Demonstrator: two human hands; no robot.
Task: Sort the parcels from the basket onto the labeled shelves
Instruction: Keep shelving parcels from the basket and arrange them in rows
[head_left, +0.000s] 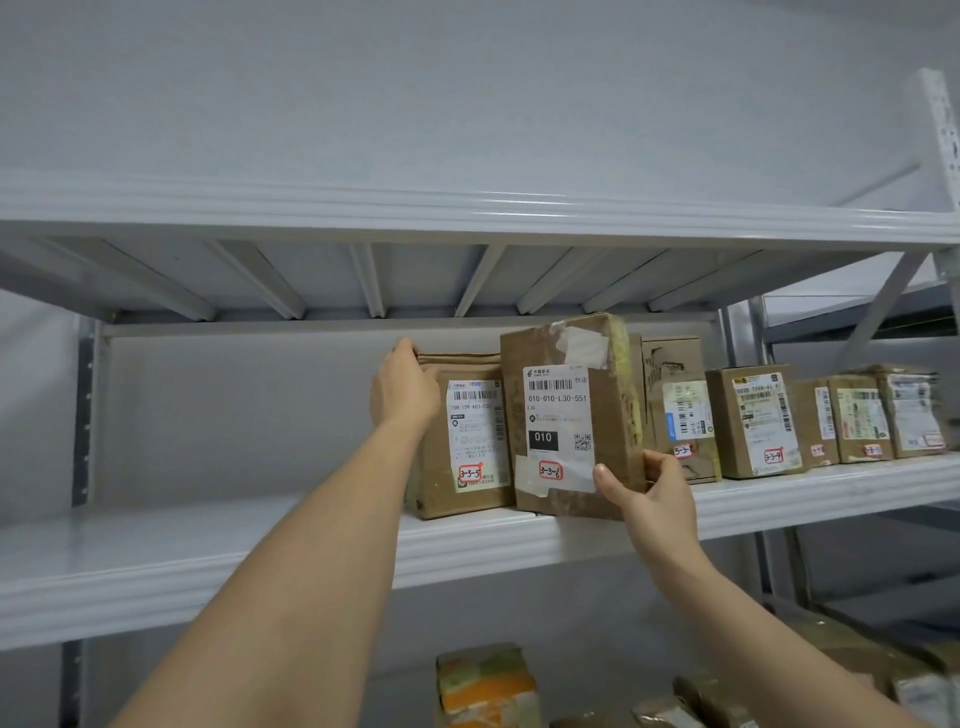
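Two boxes at shelf (519, 540) front: left hand (402, 387) grips box 3-3-5 (467, 441); right hand (647, 491) pinches box 3-3-6 (566, 415) at 5 o'clock. Placing step; next, likely push 3-3-6 flush.

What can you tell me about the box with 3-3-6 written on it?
The 3-3-6 box is brown cardboard, patched with tape and scuffed. Its white label shows a barcode, "010" and a red-circled 3-3-6. It stands upright on the shelf, its front edge overhanging, pressed against the 3-3-5 box. The right hand grips its lower right corner.
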